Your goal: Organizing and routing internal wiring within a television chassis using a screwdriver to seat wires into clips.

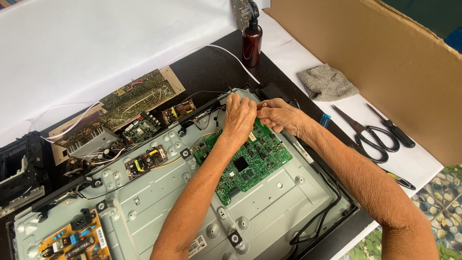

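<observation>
A white rectangular label (198,245) is stuck on the grey metal chassis (269,212), below and left of the green circuit board (250,161). The left hand (239,117) is laid, fingers curled, over the board's upper edge. Just right of it, the right hand (279,114) is pinched on a small brass-coloured part (264,104). Right of the board, black scissors (368,134) lie on the bench (308,58).
</observation>
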